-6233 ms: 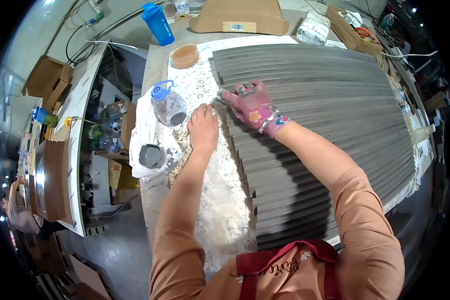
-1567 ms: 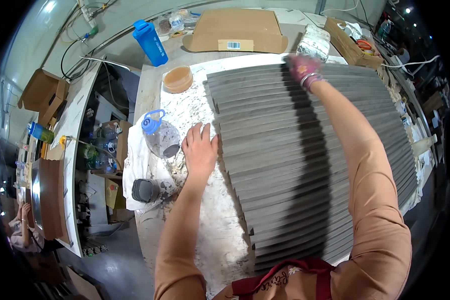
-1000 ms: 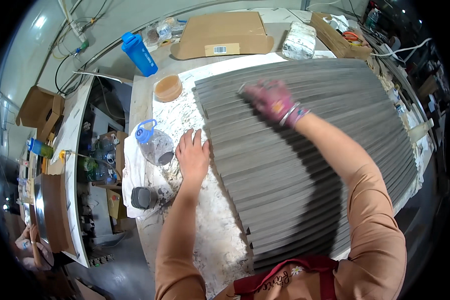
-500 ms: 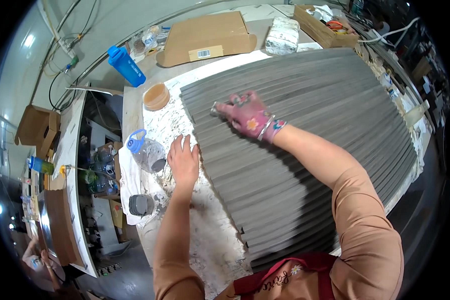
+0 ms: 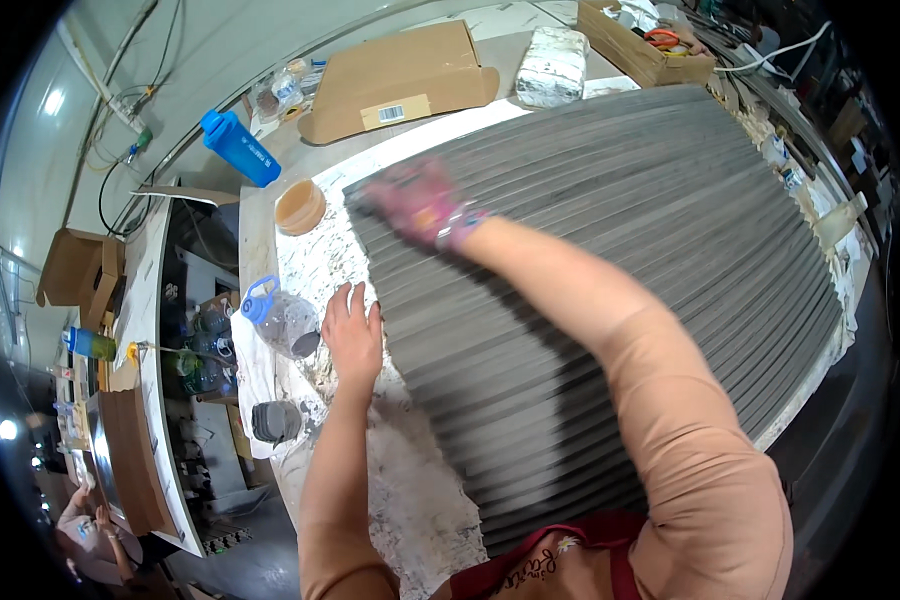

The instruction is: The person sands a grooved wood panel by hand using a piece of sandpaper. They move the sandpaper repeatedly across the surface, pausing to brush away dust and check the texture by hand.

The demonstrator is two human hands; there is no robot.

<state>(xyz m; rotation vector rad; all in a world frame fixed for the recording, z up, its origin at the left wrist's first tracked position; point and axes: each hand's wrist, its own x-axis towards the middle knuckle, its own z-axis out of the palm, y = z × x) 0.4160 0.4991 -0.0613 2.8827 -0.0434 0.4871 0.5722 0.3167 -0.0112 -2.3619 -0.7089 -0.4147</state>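
A large grey ribbed panel with long parallel grooves lies across the table. My right hand, in a pink flowered glove, is over the panel's far left corner and smeared by motion. Its fingers are curled, with a small greyish piece at the fingertips, too blurred to name. My bare left hand rests with fingers spread beside the panel's left edge, on the paint-spattered white table covering. Close to it stand a clear jug with a blue lid and a small tub of dark grey stuff.
An open tan tub and a blue shaker bottle stand past the panel's left corner. Along the back lie a flat cardboard box, a white wrapped block and a tool box. A shelf runs at the left.
My right hand has swept left across the panel to its far left corner. My left hand stays put on the covering. The whole view has shifted slightly.
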